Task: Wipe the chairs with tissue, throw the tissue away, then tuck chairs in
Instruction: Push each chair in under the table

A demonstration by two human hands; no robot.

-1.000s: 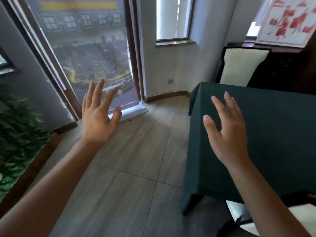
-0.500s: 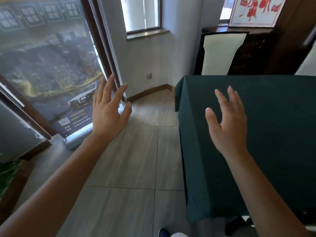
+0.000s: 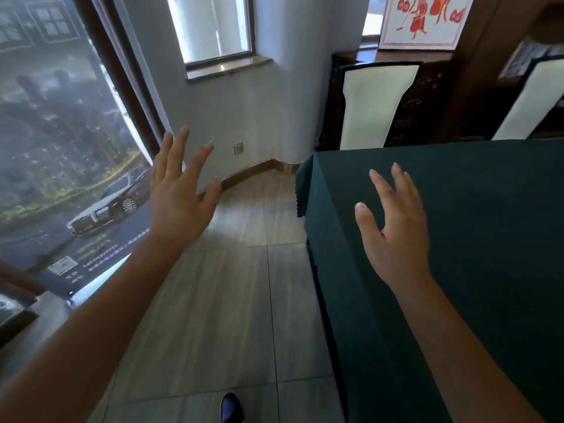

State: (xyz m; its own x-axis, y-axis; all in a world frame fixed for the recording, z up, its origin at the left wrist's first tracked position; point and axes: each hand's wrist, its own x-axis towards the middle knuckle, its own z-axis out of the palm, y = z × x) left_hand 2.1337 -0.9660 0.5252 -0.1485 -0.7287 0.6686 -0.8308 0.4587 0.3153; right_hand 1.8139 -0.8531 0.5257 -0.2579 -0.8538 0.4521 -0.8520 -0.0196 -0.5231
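Both my hands are raised in front of me with fingers spread and hold nothing. My left hand (image 3: 180, 190) hovers over the floor near the poster. My right hand (image 3: 393, 227) hovers above the near corner of the table with the dark green cloth (image 3: 488, 224). A dark chair with a cream back pad (image 3: 374, 105) stands at the table's far side, its seat hidden behind the table. Part of a second chair (image 3: 532, 99) of the same kind shows at the right edge. No tissue is in view.
A standing poster with a car (image 3: 67, 166) leans at the left. A window (image 3: 213, 29) sits in the white wall ahead. A dark wooden cabinet (image 3: 427, 114) carries a red-figure picture (image 3: 422, 19). Grey floor tiles (image 3: 232, 300) run left of the table; my shoe (image 3: 230, 409) shows below.
The view has swung right and forward along the table's side. The plant at the left and the near chair at the bottom right have left the frame. Both hands stay raised and empty.
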